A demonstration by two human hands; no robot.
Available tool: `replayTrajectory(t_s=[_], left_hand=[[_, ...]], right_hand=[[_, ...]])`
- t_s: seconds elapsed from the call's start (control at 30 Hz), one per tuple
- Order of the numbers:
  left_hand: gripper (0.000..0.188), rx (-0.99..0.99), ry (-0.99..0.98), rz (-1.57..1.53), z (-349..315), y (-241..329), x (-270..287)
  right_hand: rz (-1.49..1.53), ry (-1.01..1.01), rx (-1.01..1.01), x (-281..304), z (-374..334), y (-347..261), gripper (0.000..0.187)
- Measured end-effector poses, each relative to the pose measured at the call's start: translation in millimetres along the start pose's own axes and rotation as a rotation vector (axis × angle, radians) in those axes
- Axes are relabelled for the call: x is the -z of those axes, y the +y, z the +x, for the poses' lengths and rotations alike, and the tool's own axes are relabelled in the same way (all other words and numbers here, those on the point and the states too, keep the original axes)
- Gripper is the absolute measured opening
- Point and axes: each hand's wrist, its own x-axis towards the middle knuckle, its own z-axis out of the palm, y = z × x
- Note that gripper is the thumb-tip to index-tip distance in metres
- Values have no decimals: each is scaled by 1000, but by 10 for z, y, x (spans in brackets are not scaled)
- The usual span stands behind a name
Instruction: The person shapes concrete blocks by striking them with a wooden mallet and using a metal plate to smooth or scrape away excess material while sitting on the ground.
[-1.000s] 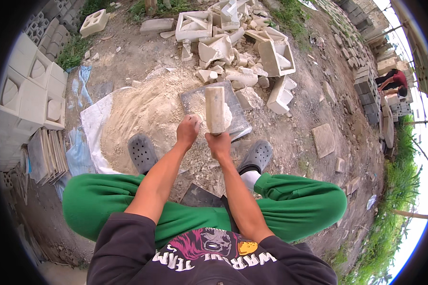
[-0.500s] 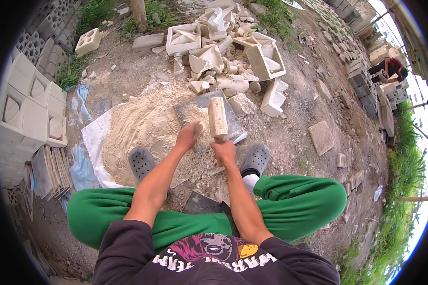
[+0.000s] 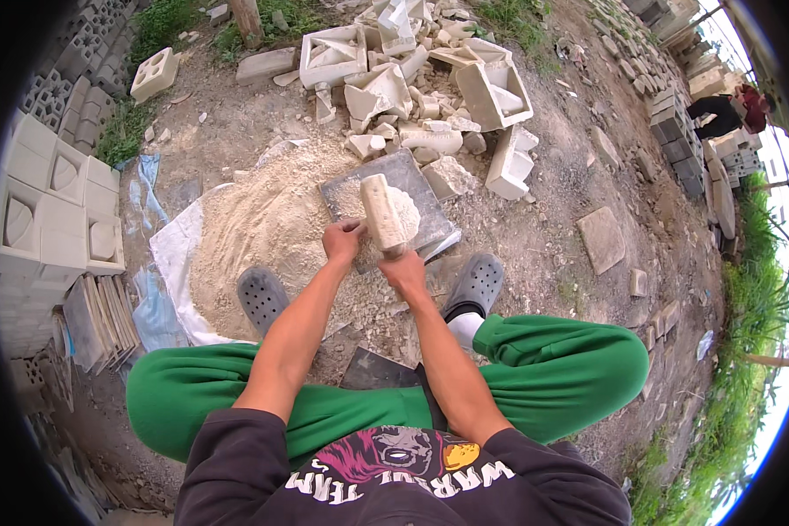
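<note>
A wooden mallet (image 3: 382, 210) with a thick, pale, dusty cylindrical head is gripped by its handle in my right hand (image 3: 403, 270). Its head is over a dark flat slab (image 3: 414, 178), and whether the two touch I cannot tell. White crushed material (image 3: 407, 212) lies on the slab beside the head, with coarser crumbs to its left. My left hand (image 3: 342, 241) is by the slab's left edge, fingers curled together; what they hold, if anything, is hidden. A heap of pale sandy powder (image 3: 263, 210) spreads on a white sheet (image 3: 174, 272) to the left.
Broken pale blocks (image 3: 381, 96) are piled beyond the slab. Whole blocks (image 3: 61, 184) and thin boards (image 3: 105, 320) stand at the left. My grey clogs (image 3: 475, 285) flank the work spot. A person (image 3: 728, 112) bends near stacked grey blocks (image 3: 675, 131) at the far right.
The mallet head has shifted slightly left and tilted, baring white crushed material beside it. My left hand has drawn slightly left and its fingers have curled in. The distant person has changed posture.
</note>
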Motion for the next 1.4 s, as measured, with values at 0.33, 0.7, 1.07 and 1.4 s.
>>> replayTrajectory(t_s=[0.33, 0.7, 1.07, 1.4], left_hand=[[25, 260, -9, -210, 62, -59, 8], [21, 140, 71, -74, -50, 102, -52], [21, 212, 53, -127, -52, 124, -33], [24, 165, 118, -16, -103, 109, 6]], right_hand=[[242, 240, 386, 420, -10, -595, 37], [48, 206, 98, 23, 172, 42, 33], [-119, 134, 76, -86, 66, -138, 30], [163, 213, 346, 472, -18, -842, 31]])
